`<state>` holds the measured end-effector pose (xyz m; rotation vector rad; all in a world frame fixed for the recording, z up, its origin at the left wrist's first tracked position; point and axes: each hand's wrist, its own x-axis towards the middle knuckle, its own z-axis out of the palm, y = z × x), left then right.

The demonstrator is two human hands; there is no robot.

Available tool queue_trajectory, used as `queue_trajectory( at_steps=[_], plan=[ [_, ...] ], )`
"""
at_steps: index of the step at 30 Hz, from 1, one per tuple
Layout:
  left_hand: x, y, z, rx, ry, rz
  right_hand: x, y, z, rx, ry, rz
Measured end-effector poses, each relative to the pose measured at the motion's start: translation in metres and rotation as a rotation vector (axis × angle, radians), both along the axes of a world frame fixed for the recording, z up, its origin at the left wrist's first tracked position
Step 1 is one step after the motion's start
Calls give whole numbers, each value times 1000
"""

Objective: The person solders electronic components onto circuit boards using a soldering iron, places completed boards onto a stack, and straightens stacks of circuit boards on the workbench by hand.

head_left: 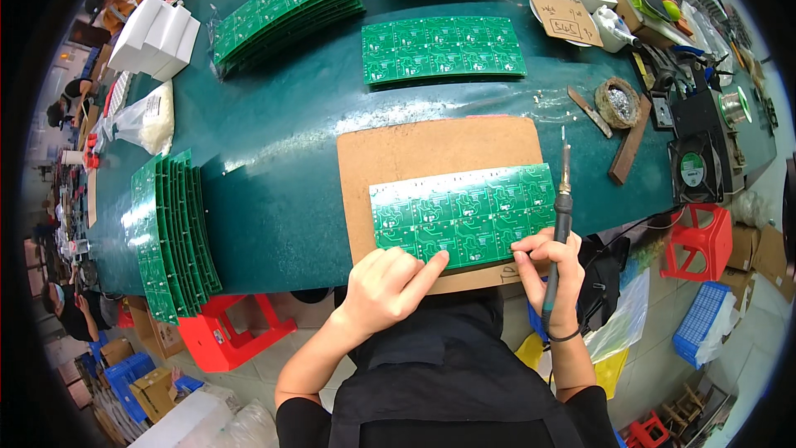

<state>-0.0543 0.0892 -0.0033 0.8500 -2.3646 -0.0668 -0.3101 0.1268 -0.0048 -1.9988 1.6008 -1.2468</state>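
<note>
A green circuit board panel (464, 209) lies in front of me on a brown cardboard sheet (365, 158), its near edge toward my body. My left hand (388, 289) is closed at that near edge, fingers curled and the thumb pressed along the board. A soldering iron (562, 220) stands nearly upright in my right hand (554, 270), its bare tip pointing away from me past the board's right side. The thumb and a fingertip of that same hand touch the board's near right corner.
Stacks of green panels stand at left (170, 236), far left (286, 12) and far middle (444, 48). On the right are a round tin of metal wool (618, 102), a wooden bar (630, 139), a small fan (695, 168) and a solder spool (735, 106). A red stool (228, 336) stands below the table edge.
</note>
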Motion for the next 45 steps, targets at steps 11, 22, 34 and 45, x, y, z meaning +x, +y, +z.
queue_trajectory(
  at_steps=[11,22,34,45],
  plan=[
    [-5,2,13,-28,-11,-21,-2,0,-1,-77,-34,74],
    [-9,-1,24,-72,-9,-31,0,-5,21,-43,39,67],
    [-12,-6,29,-91,-1,-41,-9,-7,32,111,98,149],
    [-15,-10,35,-72,18,-55,-1,-15,70,255,222,141]
  ],
)
